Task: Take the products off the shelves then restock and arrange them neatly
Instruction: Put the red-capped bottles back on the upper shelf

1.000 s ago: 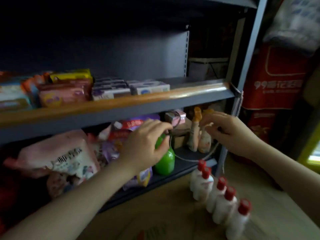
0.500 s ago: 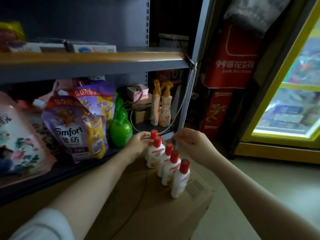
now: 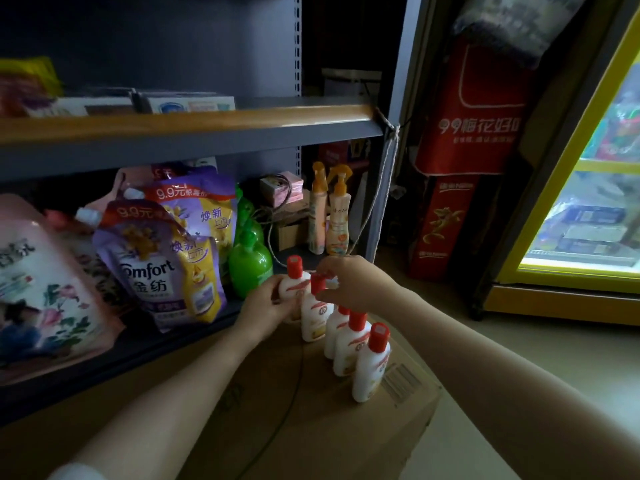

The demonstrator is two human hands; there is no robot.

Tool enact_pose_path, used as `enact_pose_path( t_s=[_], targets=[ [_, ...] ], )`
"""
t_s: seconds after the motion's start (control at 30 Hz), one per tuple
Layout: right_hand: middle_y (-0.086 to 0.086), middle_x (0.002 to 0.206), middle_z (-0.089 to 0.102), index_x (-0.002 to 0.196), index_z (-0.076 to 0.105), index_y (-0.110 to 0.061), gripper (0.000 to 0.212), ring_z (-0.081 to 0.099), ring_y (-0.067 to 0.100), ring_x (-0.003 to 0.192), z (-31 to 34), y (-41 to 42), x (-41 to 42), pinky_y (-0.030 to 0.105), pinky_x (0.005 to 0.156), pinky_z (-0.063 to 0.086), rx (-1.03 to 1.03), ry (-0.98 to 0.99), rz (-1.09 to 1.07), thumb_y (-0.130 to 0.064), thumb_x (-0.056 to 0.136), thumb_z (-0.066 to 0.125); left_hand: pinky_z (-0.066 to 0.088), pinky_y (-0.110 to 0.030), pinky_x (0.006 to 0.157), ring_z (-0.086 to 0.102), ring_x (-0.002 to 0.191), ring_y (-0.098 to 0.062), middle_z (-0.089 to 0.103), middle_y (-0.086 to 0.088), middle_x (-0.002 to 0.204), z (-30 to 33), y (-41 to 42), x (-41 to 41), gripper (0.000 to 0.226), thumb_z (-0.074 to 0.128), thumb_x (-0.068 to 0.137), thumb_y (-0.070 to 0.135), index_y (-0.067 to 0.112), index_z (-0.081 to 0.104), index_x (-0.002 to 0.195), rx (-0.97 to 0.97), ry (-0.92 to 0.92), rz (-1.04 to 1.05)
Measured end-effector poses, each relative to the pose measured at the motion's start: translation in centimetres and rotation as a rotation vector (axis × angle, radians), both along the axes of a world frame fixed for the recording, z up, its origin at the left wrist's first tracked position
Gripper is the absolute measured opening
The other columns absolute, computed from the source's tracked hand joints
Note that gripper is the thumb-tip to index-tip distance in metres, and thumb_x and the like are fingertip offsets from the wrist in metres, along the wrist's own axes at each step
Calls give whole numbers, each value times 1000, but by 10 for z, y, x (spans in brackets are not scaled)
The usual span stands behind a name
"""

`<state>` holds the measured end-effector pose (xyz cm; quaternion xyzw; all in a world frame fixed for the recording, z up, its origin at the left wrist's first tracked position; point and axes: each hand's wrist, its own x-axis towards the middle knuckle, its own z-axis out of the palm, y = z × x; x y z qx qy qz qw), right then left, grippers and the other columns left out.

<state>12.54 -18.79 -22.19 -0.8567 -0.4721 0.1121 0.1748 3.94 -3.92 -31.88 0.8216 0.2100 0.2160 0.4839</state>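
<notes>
Several white bottles with red caps stand in a row on a cardboard box (image 3: pixel 311 420) in front of the shelves. My left hand (image 3: pixel 266 304) grips the farthest bottle (image 3: pixel 294 282) by its body. My right hand (image 3: pixel 353 282) pinches the red cap of the second bottle (image 3: pixel 314 318). The nearest bottle (image 3: pixel 372 363) stands free at the row's end. On the lower shelf (image 3: pixel 114 358) stand purple Comfort refill pouches (image 3: pixel 156 261), green bottles (image 3: pixel 250 261) and two orange-topped spray bottles (image 3: pixel 337 213).
A pink flowered pouch (image 3: pixel 41 292) leans at the lower shelf's left. Flat boxes (image 3: pixel 187 103) lie on the upper shelf (image 3: pixel 194 128). A cord hangs from the grey upright (image 3: pixel 391 168). Red cartons (image 3: pixel 446 223) and a yellow-framed lit cooler (image 3: pixel 585 216) stand on the right.
Both hands came down from the lower shelf to the row of bottles on the box. My left hand closed round the farthest bottle and my right took the second one's cap.
</notes>
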Motion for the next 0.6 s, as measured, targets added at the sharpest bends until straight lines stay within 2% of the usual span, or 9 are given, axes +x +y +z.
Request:
enact_pose_path(
  t_s=[0.1, 0.2, 0.3, 0.43, 0.53, 0.6],
  targets=[
    [1, 92, 62, 111, 55, -17, 23, 62, 18, 79, -2, 7, 0, 31, 70, 54, -47, -94, -8, -27, 90, 56, 45, -23, 77, 57, 99, -12, 61, 5, 104, 8, 4, -18, 31, 65, 85, 26, 24, 55, 114, -1, -75, 69],
    [2, 100, 59, 114, 50, -21, 28, 60, 17, 85, -12, 19, 4, 34, 73, 56, -52, -258, -19, -27, 88, 58, 50, -30, 82, 60, 100, -15, 62, 7, 102, 14, 8, -40, 30, 66, 84, 23, 27, 55, 112, -33, -121, 88],
    [2, 104, 59, 114, 55, -19, 30, 57, 16, 89, -17, 29, 9, 34, 80, 55, -146, -238, -29, -27, 86, 62, 52, -33, 84, 61, 100, -13, 63, 6, 105, 23, 9, -64, 34, 67, 83, 25, 21, 57, 115, -40, -165, 84],
    [3, 106, 61, 114, 56, -17, 34, 58, 19, 93, -19, 42, 5, 37, 84, 53, -210, -196, 4, -25, 83, 66, 55, -28, 78, 65, 93, -7, 68, 10, 102, 37, 12, -103, 41, 69, 68, 49, 33, 60, 105, -82, -286, 73],
    [0, 106, 59, 111, 57, -17, 33, 56, 19, 97, -8, 52, -7, 36, 84, 51, -173, -251, 86, -29, 82, 66, 54, -22, 73, 65, 92, -3, 69, 18, 97, 60, 24, -126, 34, 64, 64, 52, 43, 63, 96, -55, -372, 57],
    [0, 100, 60, 104, 59, -15, 29, 57, 20, 94, 12, 59, -15, 35, 82, 50, -36, -209, 78, -28, 80, 69, 54, -22, 71, 65, 90, -4, 70, 17, 96, 85, 37, -134, 32, 64, 65, 49, 40, 63, 96, -70, -430, 17]
  ],
)
